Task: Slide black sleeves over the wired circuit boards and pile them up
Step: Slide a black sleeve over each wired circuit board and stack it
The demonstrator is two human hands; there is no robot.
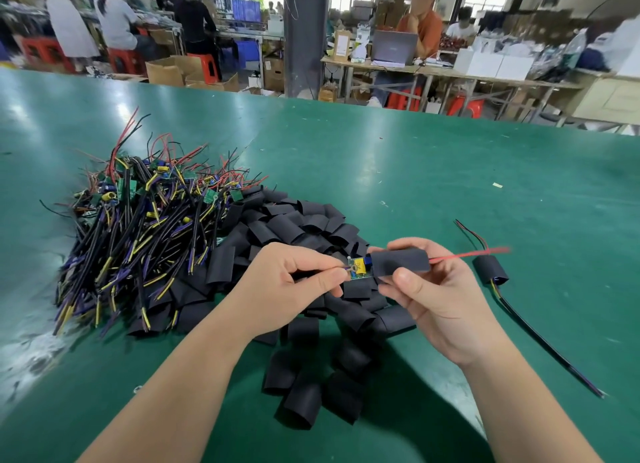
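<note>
Right at the fingertips, the left hand (291,282) pinches a thin bundle of wires between thumb and forefinger, its other fingers curled under. Those wires lead to one small circuit board (360,268), a flat green square carrying a boxy yellow part and a blue one. The board sits in the air between the two hands, at the mouth of a black sleeve (400,262), and only its left part shows. The right hand (433,300) clamps that sleeve, thumb below and fingers on top. The sleeve is a matte, flattened tube, and one red wire (467,255) pokes out of its far end, blurred.

Just beyond the right hand, one finished piece (490,268) lies alone on the table, a sleeve with a long black cable (540,334) trailing toward the person and thin red and black leads at the other end.

Under and behind the hands spreads a heap of loose sleeves (304,227), dull, curled and overlapping, too many to count. Several more lie scattered nearer the person. Left of the heap, touching it, is a bristly pile of bare boards (149,213) with black, yellow, purple and red wires, also past counting.

Everything rests on a smooth, shiny green table (415,168). Farther back, people sit at other benches among cardboard boxes and red stools.
</note>
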